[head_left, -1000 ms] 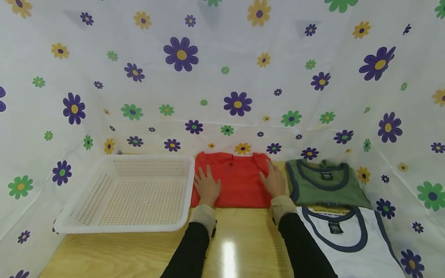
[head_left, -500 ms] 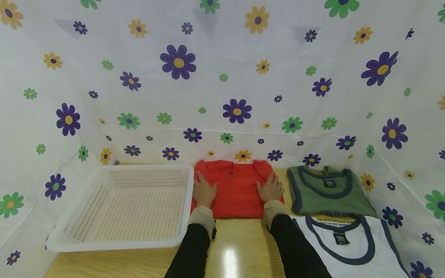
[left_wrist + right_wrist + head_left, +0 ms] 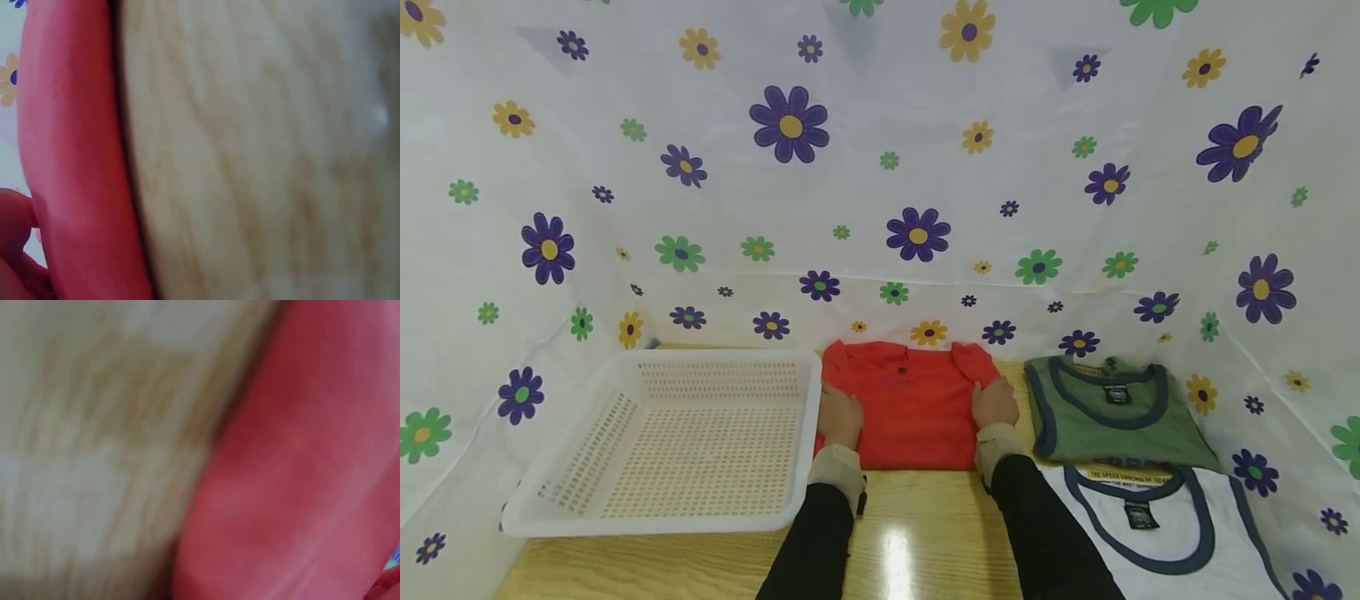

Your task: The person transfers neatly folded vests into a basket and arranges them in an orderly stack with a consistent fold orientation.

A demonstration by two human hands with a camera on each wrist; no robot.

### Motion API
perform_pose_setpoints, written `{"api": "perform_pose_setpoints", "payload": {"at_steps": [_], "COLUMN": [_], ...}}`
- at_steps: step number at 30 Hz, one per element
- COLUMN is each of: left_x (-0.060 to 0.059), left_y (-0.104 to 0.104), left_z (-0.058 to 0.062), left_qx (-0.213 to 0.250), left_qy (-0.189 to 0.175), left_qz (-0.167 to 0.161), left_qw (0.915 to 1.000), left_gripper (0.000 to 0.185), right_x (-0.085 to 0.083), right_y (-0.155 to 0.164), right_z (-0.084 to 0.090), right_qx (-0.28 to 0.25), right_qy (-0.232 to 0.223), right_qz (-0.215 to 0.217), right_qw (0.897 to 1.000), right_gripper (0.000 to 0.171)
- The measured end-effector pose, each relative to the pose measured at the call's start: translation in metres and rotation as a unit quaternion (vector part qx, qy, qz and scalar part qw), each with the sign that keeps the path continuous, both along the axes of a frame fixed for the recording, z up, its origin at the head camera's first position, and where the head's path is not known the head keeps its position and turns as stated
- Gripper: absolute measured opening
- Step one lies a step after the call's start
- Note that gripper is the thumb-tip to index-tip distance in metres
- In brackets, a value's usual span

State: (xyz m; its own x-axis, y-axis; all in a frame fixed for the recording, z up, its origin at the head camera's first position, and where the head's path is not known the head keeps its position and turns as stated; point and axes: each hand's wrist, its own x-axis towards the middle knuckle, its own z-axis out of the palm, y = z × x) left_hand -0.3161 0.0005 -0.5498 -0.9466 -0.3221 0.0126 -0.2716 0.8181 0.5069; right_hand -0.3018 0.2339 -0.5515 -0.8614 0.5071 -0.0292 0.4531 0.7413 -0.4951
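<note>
A folded red T-shirt (image 3: 917, 408) lies on the table between my two hands, its neckline toward the back wall. My left hand (image 3: 841, 417) grips its left side, with the fingers curled at the edge and the fingertips hidden. On the opposite side my right hand (image 3: 996, 403) holds the right edge, fingers bent under and also partly out of sight. In the left wrist view the red fabric (image 3: 75, 150) fills a band along the left, with part of the hand (image 3: 15, 228) against it. Red cloth (image 3: 294, 487) covers the right half of the right wrist view.
A white perforated plastic basket (image 3: 651, 526) stands just left of the red T-shirt. To the right lie a folded green shirt (image 3: 1120, 437) and, nearer, a white shirt (image 3: 1180, 575) with dark trim. A flower-printed cloth (image 3: 865, 183) walls the back and sides of the wooden table (image 3: 925, 533).
Both hands lay flat with spread fingers on the red T-shirt; now their fingers are curled at its left and right edges. The shirt stays about where it was. The head view shifted slightly.
</note>
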Motion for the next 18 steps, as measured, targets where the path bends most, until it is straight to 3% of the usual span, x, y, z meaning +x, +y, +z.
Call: {"api": "perform_pose_setpoints", "payload": {"at_steps": [5, 10, 15, 18], "left_x": [-0.001, -0.005, -0.004, -0.005], "left_y": [-0.001, -0.001, -0.002, -0.002], "left_z": [0.002, -0.001, -0.004, -0.006], "left_qx": [0.007, 0.014, 0.023, 0.032], "left_qy": [0.006, -0.015, -0.003, 0.008], "left_qz": [0.007, 0.01, 0.009, 0.01], "left_qw": [0.9999, 0.9997, 0.9997, 0.9994], "left_gripper": [0.05, 0.046, 0.04, 0.039], "right_x": [0.0, -0.001, -0.002, -0.003], "right_y": [0.018, 0.03, 0.034, 0.035], "right_z": [0.006, 0.002, -0.002, -0.003], "right_qx": [-0.045, -0.081, -0.095, -0.108], "right_qy": [-0.054, -0.046, -0.042, -0.033], "right_qz": [0.038, 0.068, 0.102, 0.099], "right_qw": [0.997, 0.993, 0.989, 0.989], "right_gripper": [0.046, 0.047, 0.048, 0.047]}}
